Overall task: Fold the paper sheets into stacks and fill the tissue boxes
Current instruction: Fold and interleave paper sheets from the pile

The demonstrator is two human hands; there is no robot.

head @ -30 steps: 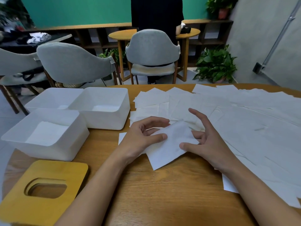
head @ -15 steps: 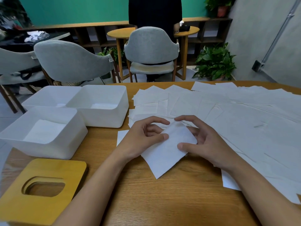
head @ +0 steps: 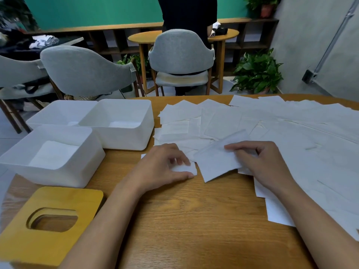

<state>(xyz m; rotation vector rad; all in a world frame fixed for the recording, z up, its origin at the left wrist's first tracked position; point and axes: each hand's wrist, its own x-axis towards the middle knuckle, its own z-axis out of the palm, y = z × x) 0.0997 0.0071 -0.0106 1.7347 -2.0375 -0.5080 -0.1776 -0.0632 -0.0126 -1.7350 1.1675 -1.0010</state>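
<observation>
The right hand [head: 260, 164] pinches the edge of a limp paper sheet [head: 215, 162] just beside the left hand [head: 165, 166], whose curled fingers nip a small folded piece [head: 185, 169]; light and easily torn, the sheet probably wants edge holds, tissue boxes [head: 124, 140] lying further left

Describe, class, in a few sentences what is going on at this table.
A person is folding paper. The left hand pinches a small folded piece; the right hand holds a sheet beside it. Loose sheets cover the table on the right. Three white boxes stand open at left.
</observation>
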